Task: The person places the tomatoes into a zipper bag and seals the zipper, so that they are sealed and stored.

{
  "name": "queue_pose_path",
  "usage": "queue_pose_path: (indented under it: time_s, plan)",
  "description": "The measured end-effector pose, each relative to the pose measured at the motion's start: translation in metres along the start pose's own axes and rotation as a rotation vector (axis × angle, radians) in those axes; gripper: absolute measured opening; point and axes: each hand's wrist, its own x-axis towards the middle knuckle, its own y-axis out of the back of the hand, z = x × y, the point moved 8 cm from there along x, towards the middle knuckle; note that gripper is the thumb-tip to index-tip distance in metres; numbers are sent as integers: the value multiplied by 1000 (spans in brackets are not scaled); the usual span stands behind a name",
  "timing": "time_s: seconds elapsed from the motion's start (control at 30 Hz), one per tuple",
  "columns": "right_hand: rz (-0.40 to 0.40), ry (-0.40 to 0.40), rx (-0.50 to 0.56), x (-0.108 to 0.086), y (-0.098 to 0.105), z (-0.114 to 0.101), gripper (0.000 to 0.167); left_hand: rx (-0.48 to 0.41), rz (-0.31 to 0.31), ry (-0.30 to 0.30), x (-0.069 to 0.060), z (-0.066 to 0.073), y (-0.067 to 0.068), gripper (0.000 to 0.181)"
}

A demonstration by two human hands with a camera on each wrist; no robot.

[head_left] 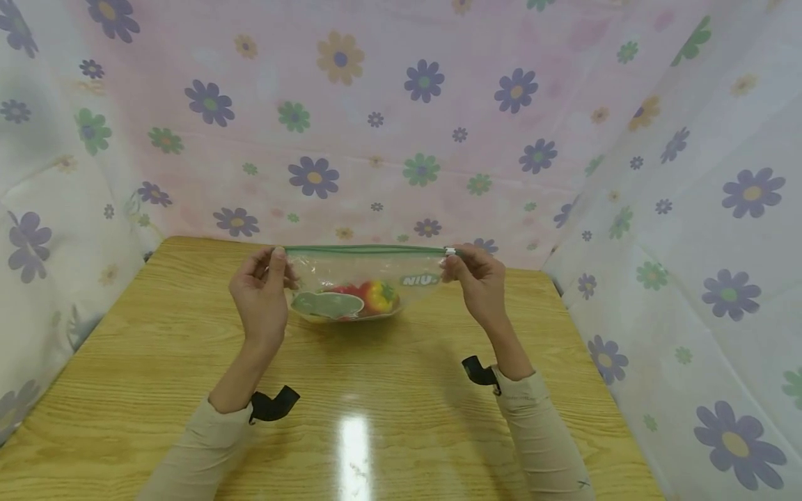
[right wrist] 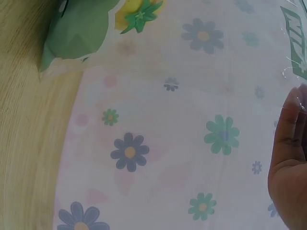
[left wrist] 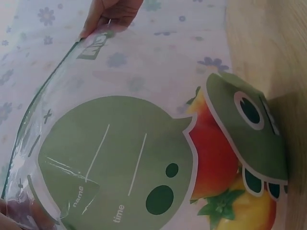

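A clear plastic zipper bag (head_left: pixel 370 266) with a green top strip hangs between my two hands, just above the table. My left hand (head_left: pixel 260 299) pinches its upper left corner. At the upper right corner my right hand (head_left: pixel 484 289) pinches the bag beside the white slider (head_left: pixel 450 251). The top strip runs nearly straight across. Low inside the bag lie red and yellow fruit or vegetable pieces (head_left: pixel 379 297) with green leafy tops. Green printing (left wrist: pixel 115 158) on the bag hides part of them in the left wrist view.
A wood-grain table (head_left: pixel 401 390) spreads below, with a bright light reflection near its front. Flowered cloth (head_left: pixel 376 139) hangs behind the table and along both sides. Black curved mounts (head_left: pixel 276 403) sit on both wrists.
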Motion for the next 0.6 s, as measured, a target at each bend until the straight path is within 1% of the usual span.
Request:
queue_pose_path:
  time_s: [0.13,0.27,0.37,0.43,0.5,0.6]
  plan:
    - [15,-9,25,2,1,-5,17,1,-13,-43,5,5,-2,10]
    - [81,-34,41,2,5,-8,16,-24,-28,-76,8,9,-3,10]
    - [133,-54,34,1,7,-8,14,-50,-40,-84,8,11,-4,12]
    - [153,-63,50,0,8,-8,13,-60,-46,-86,8,12,-4,11]
    - [158,-65,61,0,9,-7,13,-67,-44,-84,9,13,-5,11]
    - [149,-71,109,-3,8,-5,13,-75,-36,-76,9,11,-3,12]
